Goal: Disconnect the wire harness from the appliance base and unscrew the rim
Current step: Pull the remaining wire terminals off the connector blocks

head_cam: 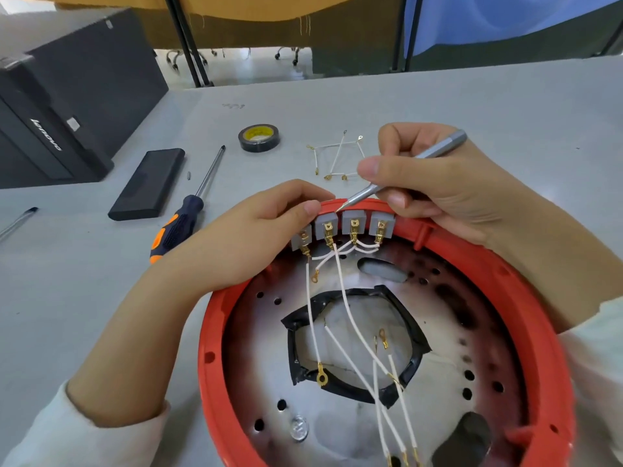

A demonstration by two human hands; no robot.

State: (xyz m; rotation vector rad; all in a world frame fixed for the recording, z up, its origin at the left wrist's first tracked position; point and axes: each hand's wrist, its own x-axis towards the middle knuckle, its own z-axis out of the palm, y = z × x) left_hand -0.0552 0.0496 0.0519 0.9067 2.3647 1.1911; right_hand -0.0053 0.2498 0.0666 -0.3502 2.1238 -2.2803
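Note:
The appliance base lies upside down before me, a red rim (210, 335) around a scorched metal plate (259, 352) with a black-taped opening. Several grey terminal blocks (354, 219) with brass connectors sit at the rim's far edge. White harness wires (349, 318) with gold ring terminals trail from them across the plate. My left hand (242, 237) grips the rim's far left edge, thumb pressing beside the leftmost blocks. My right hand (435, 183) holds a thin silver precision screwdriver (367, 192); its tip touches the rim just above the second block.
On the grey table beyond the base lie loose white wires (337, 156), a roll of black tape (259, 138), an orange-and-black screwdriver (188, 210), a black flat case (148, 183) and a small screw (189, 175). A black computer tower (67, 106) stands far left.

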